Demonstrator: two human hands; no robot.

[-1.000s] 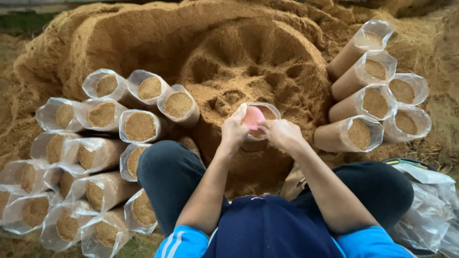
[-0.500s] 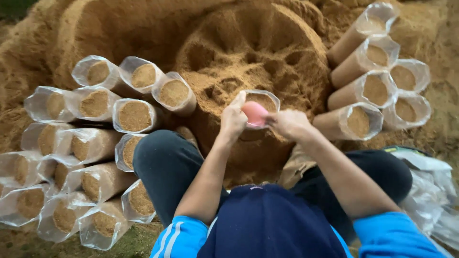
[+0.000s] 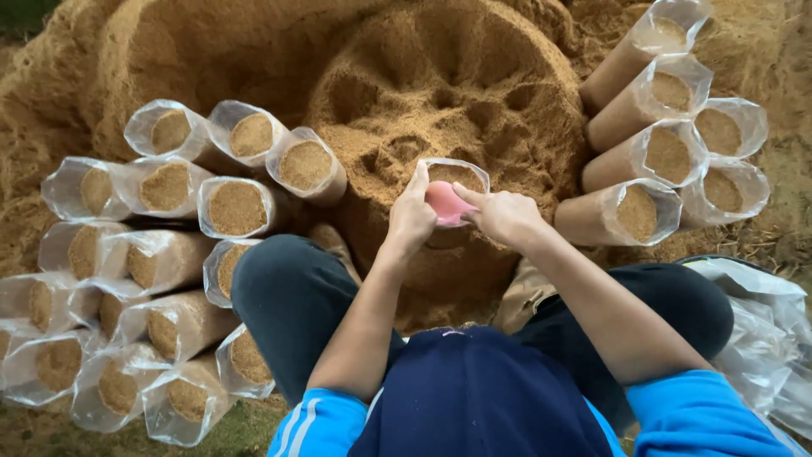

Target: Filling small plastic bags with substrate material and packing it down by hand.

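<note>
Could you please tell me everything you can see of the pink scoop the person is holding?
The pink scoop looks like smooth, rounded plastic; only part of it shows between the hands. It sits over the mouth of an open clear bag filled with brown sawdust, before the sawdust heap. The right hand holds it in its grip, while the left hand touches the bag's rim beside it.

pink scoop [image 3: 446,203]: lower in bag mouth | left hand [image 3: 412,217]: index finger now raised along bag [image 3: 455,173] rim
</note>
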